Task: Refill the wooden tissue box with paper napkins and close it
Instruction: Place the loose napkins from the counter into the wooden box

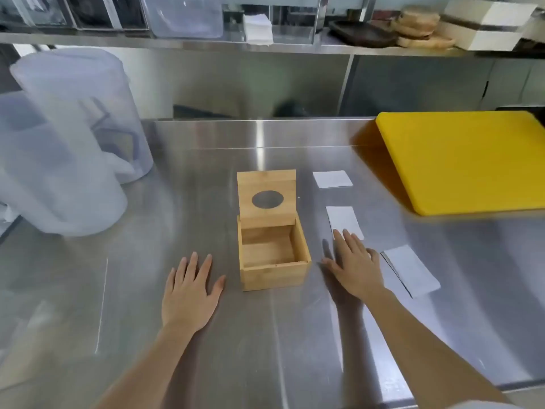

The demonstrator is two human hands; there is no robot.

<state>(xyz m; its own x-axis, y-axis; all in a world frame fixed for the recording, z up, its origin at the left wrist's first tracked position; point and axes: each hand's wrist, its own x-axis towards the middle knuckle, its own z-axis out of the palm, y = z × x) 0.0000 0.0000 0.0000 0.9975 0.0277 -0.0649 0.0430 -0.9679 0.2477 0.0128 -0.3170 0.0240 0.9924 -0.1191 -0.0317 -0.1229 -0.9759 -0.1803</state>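
A wooden tissue box [274, 274] stands in the middle of the steel table, empty inside. Its hinged lid [267, 199] with an oval hole is raised upright at the back. Three white paper napkins lie to its right: a far one [332, 179], a middle one [343, 219] and a near stack [411, 270]. My left hand [191, 293] rests flat on the table left of the box, holding nothing. My right hand [355, 264] lies flat to the right of the box, fingertips at the near edge of the middle napkin.
A yellow cutting board [466, 160] lies at the right rear. Translucent plastic containers [73, 137] crowd the left side. A steel shelf [265, 45] above the backsplash holds bins, more napkins and wooden plates.
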